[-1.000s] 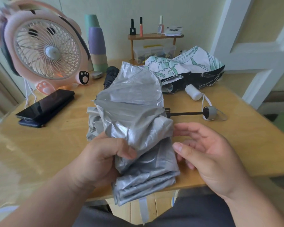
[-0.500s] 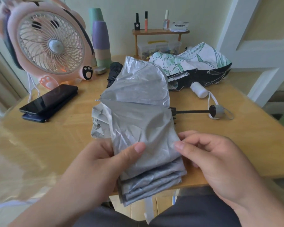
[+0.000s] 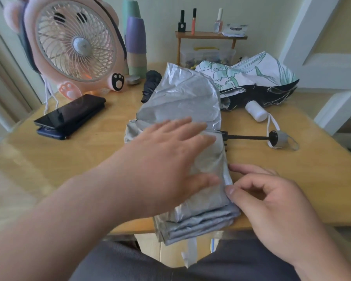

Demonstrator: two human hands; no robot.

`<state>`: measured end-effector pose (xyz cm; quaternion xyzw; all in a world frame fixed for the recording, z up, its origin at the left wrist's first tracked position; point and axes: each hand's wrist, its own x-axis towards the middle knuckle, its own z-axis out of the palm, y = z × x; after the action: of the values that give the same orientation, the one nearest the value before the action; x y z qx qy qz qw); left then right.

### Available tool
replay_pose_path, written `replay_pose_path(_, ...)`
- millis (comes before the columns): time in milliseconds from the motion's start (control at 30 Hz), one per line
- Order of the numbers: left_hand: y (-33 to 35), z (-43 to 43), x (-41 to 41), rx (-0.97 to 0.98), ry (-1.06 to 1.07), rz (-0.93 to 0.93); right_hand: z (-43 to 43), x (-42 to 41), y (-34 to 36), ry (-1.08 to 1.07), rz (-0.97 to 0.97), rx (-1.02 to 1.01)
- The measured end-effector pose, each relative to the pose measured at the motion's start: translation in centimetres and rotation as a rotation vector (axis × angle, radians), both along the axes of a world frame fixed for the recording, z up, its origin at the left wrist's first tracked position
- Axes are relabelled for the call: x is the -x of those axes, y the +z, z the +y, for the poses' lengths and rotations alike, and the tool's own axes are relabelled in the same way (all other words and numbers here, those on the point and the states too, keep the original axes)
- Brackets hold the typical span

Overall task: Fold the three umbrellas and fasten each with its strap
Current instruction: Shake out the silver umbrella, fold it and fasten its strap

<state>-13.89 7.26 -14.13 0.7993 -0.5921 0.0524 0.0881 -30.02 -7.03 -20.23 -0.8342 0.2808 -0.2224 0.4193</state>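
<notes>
The silver umbrella (image 3: 182, 102) lies in the middle of the wooden table (image 3: 296, 179), its canopy gathered into flat pleats whose near ends hang over the table's front edge. A pale strap (image 3: 190, 254) dangles below them. Its black shaft (image 3: 247, 137) sticks out to the right and ends in a grey handle (image 3: 279, 138). The left hand (image 3: 166, 159) lies flat on the canopy, fingers straight and spread. The right hand (image 3: 272, 201) is curled at the canopy's right edge, thumb tip on the fabric; I cannot tell whether it pinches a fold. Behind, touching the canopy, lie a rolled black umbrella (image 3: 150, 84) and an unfolded floral umbrella (image 3: 251, 76) with a white handle (image 3: 255, 113). To the left are two stacked phones (image 3: 69, 116) and a pink fan (image 3: 75, 43).
</notes>
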Motion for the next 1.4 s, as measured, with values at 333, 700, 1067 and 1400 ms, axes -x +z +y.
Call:
replay_pose_path(333,-3.9,0.1,-0.3,-0.275,0.033,-0.015,-1.0,-0.5,1.3,0.005,0.08,-0.081)
replay_pose_path(700,-4.3,0.5,-0.5,-0.195,0.032,0.06,-2.1,-2.3,1.0,0.046,0.078,-0.107)
replay_pose_path(1067,-4.2,0.8,-0.3,-0.258,0.024,-0.007,-1.2,-0.9,0.9,0.026,0.122,-0.06)
replay_pose_path(1400,-4.6,0.9,-0.4,-0.243,0.003,0.021,0.3,0.9,-0.4,0.038,0.098,0.05)
